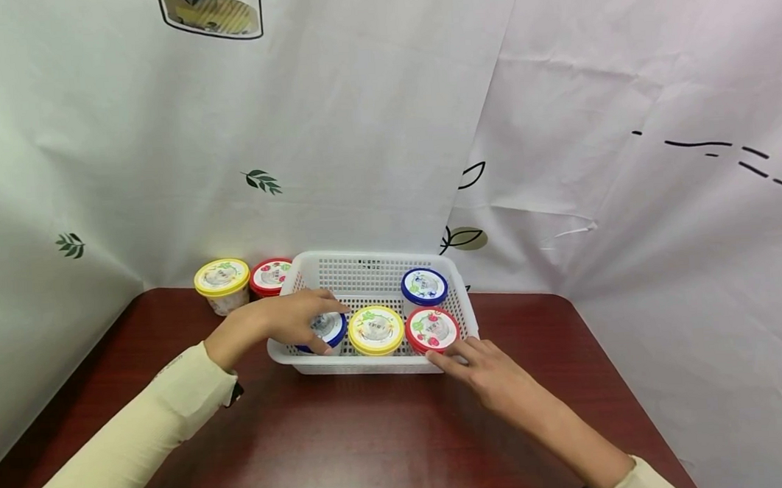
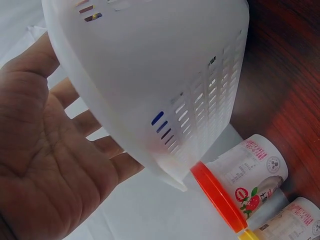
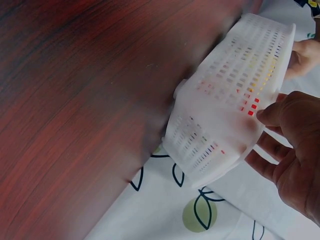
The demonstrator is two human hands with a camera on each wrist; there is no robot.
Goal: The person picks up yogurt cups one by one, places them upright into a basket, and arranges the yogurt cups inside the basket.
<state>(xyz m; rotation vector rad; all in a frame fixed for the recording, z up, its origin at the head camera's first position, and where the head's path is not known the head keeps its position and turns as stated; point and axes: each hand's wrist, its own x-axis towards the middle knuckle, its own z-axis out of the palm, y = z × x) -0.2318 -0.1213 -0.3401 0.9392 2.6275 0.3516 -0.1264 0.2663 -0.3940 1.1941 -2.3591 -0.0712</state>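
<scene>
A white plastic basket (image 1: 391, 365) stands at the back of the table with several lidded tubs in it. At its left end my left hand (image 1: 297, 317) reaches over the rim and grips a blue-lidded tub (image 1: 329, 326), thumb on the near side and fingers across the far side. Beside that tub sit a yellow-lidded tub (image 1: 376, 330) and a red-lidded tub (image 1: 432, 329), with a second blue-lidded tub (image 1: 424, 286) behind the red one. My right hand (image 3: 295, 135) holds the basket's front right corner, thumb against the outer wall and fingers over the rim.
Left of the basket, against the hanging white cloth (image 1: 358, 128), stand another yellow-lidded tub (image 1: 222, 279) and a red-lidded tub (image 1: 268, 275). Dark red wood grain covers the table (image 1: 374, 436), whose right edge slopes down past my right arm.
</scene>
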